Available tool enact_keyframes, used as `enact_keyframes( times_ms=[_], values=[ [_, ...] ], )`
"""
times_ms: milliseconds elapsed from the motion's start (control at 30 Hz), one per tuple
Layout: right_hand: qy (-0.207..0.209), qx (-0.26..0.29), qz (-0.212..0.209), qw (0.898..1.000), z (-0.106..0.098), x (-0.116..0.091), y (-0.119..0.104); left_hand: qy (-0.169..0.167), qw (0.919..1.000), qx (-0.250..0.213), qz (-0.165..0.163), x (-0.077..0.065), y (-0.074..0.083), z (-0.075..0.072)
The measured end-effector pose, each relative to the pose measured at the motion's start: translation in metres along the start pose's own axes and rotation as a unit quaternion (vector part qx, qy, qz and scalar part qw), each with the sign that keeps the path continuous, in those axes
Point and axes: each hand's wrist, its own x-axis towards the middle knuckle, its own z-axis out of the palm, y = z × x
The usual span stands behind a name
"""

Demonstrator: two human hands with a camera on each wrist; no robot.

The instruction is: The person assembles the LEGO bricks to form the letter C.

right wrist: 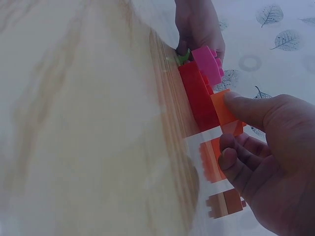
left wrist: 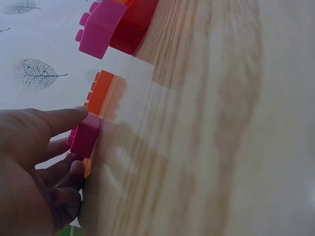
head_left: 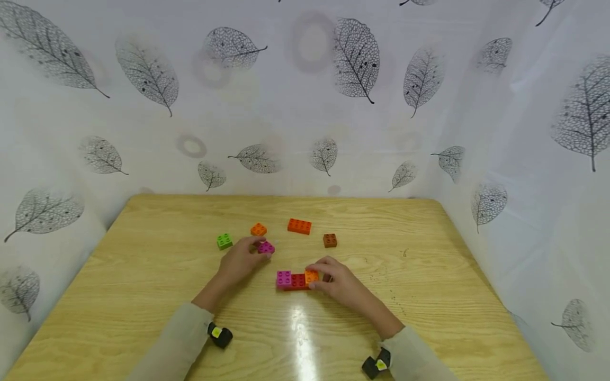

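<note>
Left hand [head_left: 240, 260]: fingers curled, pinching small magenta brick [head_left: 266, 247] on table [head_left: 143, 275].
Right hand [head_left: 340, 283]: grasping orange brick [head_left: 312, 276] atop red brick [head_left: 298, 281], beside pink brick [head_left: 284, 278].

wooden table [head_left: 143, 296], scattered toy bricks [head_left: 299, 226]

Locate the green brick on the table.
In the head view the green brick sits left of centre, just left of the left hand and the small orange brick.
</note>
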Motion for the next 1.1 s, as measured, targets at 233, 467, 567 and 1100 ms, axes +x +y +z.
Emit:
enact_keyframes(
  times_ms=[233,467,567,1100],
  values=[
    [0.000,-0.003,-0.004,1.000,0.000,0.000,0.001,-0.007,0.9999,0.015,0.000,0.002,-0.002,0.000],
    [-0.004,-0.006,-0.002,1.000,0.001,0.001,0.001,-0.015,0.9998,0.002,-0.010,-0.004,0.001,-0.004],
    [-0.004,-0.004,0.003,1.000,0.001,0.001,0.001,-0.017,0.9998,-0.002,-0.014,-0.009,0.004,-0.005],
    [-0.004,0.001,0.000,1.000,0.000,0.001,0.000,-0.078,0.9914,-0.090,0.054,-0.032,0.025,-0.011]
  ],
)
